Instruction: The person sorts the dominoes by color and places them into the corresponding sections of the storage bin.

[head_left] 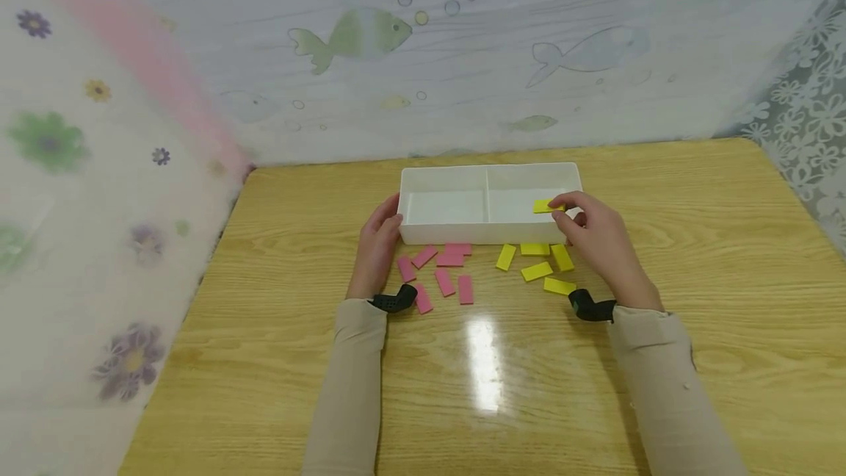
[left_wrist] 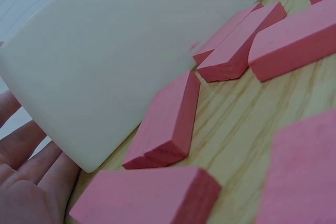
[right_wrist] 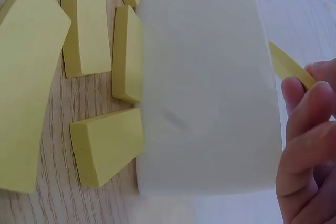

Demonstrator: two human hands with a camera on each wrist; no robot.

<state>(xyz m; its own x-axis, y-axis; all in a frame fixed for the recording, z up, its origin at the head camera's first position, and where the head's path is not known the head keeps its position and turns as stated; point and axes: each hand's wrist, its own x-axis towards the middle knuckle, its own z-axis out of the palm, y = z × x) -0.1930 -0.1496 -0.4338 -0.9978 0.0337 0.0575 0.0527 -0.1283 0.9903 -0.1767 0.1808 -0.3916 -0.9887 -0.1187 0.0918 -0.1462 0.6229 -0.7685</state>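
Note:
A white two-compartment box [head_left: 444, 234] stands on the wooden table. My left hand [head_left: 377, 248] rests along its left end, the fingers [left_wrist: 22, 142] lying by the end wall in the left wrist view. Between thumb and fingers, my right hand [head_left: 598, 230] pinches a yellow block [head_left: 542, 206] over the right compartment, just above the front rim. In the right wrist view that held yellow block [right_wrist: 289, 67] shows past the box's edge. Several pink blocks [head_left: 465, 289] lie before the left compartment, and several yellow blocks [head_left: 537, 271] before the right one.
Some blocks lie right against the box's front wall, such as a yellow block [right_wrist: 127, 53] in the right wrist view. Behind the table [head_left: 277, 358] hangs a cloth backdrop [head_left: 449, 101] with printed fish. A black wrist camera [head_left: 395, 300] sits at the left cuff.

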